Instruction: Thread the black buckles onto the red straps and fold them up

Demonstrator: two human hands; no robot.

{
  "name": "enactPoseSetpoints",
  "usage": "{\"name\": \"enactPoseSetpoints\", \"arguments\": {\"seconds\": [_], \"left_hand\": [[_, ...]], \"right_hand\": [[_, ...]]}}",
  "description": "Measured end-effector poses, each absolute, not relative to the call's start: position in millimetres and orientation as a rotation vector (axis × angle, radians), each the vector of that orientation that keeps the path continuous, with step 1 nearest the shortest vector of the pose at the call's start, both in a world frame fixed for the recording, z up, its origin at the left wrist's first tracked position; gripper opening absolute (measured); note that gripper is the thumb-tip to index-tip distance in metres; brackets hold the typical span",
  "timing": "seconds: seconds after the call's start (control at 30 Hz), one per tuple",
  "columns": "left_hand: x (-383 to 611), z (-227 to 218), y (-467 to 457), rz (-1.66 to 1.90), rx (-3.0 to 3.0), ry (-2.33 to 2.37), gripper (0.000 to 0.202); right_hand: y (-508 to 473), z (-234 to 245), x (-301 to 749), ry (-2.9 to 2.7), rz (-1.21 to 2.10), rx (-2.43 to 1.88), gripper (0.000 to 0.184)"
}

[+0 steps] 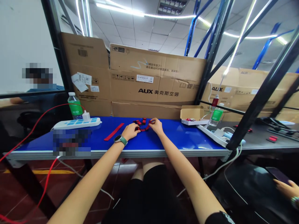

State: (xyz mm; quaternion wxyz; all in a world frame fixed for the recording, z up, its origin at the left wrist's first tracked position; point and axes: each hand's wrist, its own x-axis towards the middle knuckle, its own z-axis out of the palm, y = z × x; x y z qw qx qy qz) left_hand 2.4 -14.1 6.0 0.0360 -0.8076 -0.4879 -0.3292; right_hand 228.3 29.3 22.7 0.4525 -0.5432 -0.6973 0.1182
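Brown printed cardboard panels (154, 81) stand along the far side of a glossy blue tabletop (182, 137), and straight ahead of the seated person, at twelve o'clock, both bare hands meet over a narrow, curved red-and-black fabric strap (143, 130). It bridges the gap between them, bowing towards six o'clock. From its middle, the fingers of the left hand (131, 132) are at nine o'clock, curled down against that end; whether they pinch it or only press it cannot be told. At about one o'clock, the right hand (156, 126) has thumb and forefinger closed on the other end, slightly raised from the table. Good handling here probably means keeping the left end steady against the surface while the right fingertips guide theirs, with light, even tension so that the band neither twists nor creases. A grip close to the very end should give finer control, and resting the wrists low would likely help steadiness. Just beyond the strap, at eleven to twelve o'clock, small red-and-black pieces (139, 122) lie near the fingertips, so slow movements seem wise to avoid nudging them. A flat, straight red fabric strip (113, 132) lies at nine o'clock from the left hand, apart from its fingers.
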Motion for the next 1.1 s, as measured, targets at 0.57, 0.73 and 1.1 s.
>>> {"name": "enactPoseSetpoints", "arguments": {"seconds": [0.57, 0.73, 1.1], "left_hand": [[4, 16, -16, -1.299, -2.303, -1.614, 0.027], [4, 15, -15, -1.352, -2.347, -1.557, 0.03], [5, 13, -15, -1.712, -2.387, -1.502, 0.008]], "right_hand": [[8, 24, 198, -2.282, -0.112, -0.755, 0.02], [4, 23, 195, -2.317, -0.162, -0.853, 0.019], [-14, 34, 191, -2.368, -0.305, -1.057, 0.019]]}}
